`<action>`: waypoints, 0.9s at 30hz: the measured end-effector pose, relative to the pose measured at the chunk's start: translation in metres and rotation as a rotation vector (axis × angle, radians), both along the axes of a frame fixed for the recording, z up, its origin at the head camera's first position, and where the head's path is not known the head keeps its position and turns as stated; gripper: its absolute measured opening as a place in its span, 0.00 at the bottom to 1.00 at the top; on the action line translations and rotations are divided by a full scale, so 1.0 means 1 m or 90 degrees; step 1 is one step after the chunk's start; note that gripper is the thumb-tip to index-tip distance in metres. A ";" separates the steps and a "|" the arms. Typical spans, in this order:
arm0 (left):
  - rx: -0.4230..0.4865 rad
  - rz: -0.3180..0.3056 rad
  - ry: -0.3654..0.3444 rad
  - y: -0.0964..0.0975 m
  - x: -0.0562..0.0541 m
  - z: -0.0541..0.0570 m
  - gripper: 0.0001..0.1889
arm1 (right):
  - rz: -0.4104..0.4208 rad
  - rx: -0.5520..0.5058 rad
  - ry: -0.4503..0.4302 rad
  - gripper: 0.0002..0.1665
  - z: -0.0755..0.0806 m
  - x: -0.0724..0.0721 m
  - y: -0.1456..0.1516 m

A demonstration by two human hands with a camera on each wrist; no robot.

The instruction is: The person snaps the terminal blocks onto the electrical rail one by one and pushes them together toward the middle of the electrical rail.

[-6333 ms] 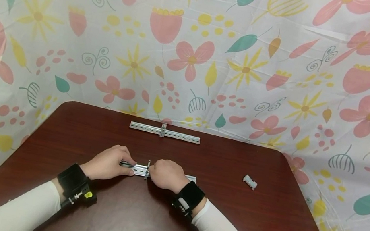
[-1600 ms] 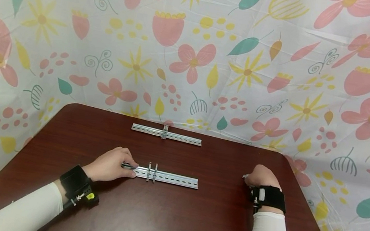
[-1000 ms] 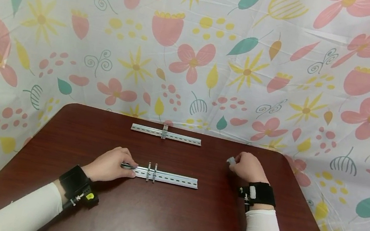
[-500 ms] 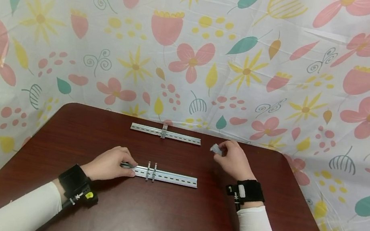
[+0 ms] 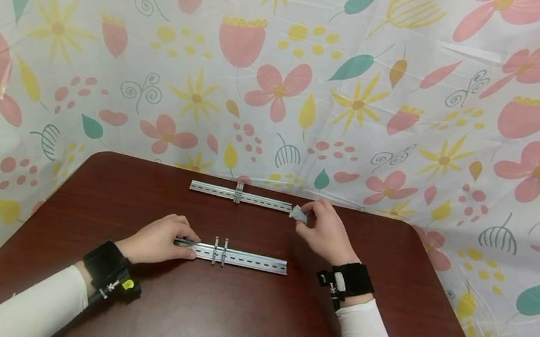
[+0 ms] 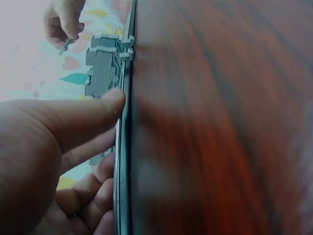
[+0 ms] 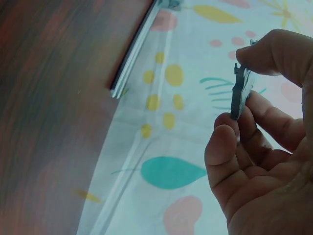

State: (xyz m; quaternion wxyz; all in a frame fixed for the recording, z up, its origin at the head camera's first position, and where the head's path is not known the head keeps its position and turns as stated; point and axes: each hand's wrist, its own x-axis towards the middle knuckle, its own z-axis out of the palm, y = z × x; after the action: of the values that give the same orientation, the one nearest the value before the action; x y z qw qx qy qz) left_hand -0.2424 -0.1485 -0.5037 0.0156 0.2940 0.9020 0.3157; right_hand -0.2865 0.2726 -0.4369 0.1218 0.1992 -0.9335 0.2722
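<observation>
My left hand (image 5: 161, 240) pinches the left end of a slotted silver DIN rail (image 5: 259, 262) between thumb and fingers, on the near part of the table. Two thin grey terminal blocks (image 5: 215, 250) stand upright side by side on this rail; the left wrist view shows the flat side of the front terminal block (image 6: 100, 71), just beyond my thumb. Above the table's right half, my right hand (image 5: 325, 234) grips another grey terminal block (image 5: 298, 214) between thumb and fingertips. In the right wrist view that held block (image 7: 239, 93) appears nearly edge-on, apart from the rail.
A second DIN rail (image 5: 213, 189) lies near the back edge of the dark red-brown table (image 5: 234, 317), with grey blocks (image 5: 238, 192) around its middle. Behind the table hangs a flower-printed cloth (image 5: 275, 139).
My right hand left the near rail, took the loose terminal block from the table's right side and carries it leftward. A second block now shows on the near rail. My left hand stays put.
</observation>
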 end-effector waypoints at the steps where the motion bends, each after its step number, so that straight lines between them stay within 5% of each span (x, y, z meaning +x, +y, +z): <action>1: -0.002 0.001 -0.003 -0.001 0.000 0.000 0.15 | 0.006 -0.005 0.004 0.16 0.001 0.001 -0.003; 12: 0.009 0.003 0.008 0.000 0.006 0.011 0.16 | 0.074 -0.005 0.042 0.17 0.004 0.012 -0.034; 27: 0.098 0.013 -0.014 0.015 0.012 0.019 0.13 | 0.177 0.012 0.076 0.17 -0.007 0.030 -0.078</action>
State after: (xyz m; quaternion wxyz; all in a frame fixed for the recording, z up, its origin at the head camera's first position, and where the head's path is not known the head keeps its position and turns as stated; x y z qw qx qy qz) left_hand -0.2302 -0.1337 -0.4843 -0.0005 0.2817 0.8777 0.3877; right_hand -0.2565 0.1947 -0.4435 0.1362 0.3431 -0.8907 0.2653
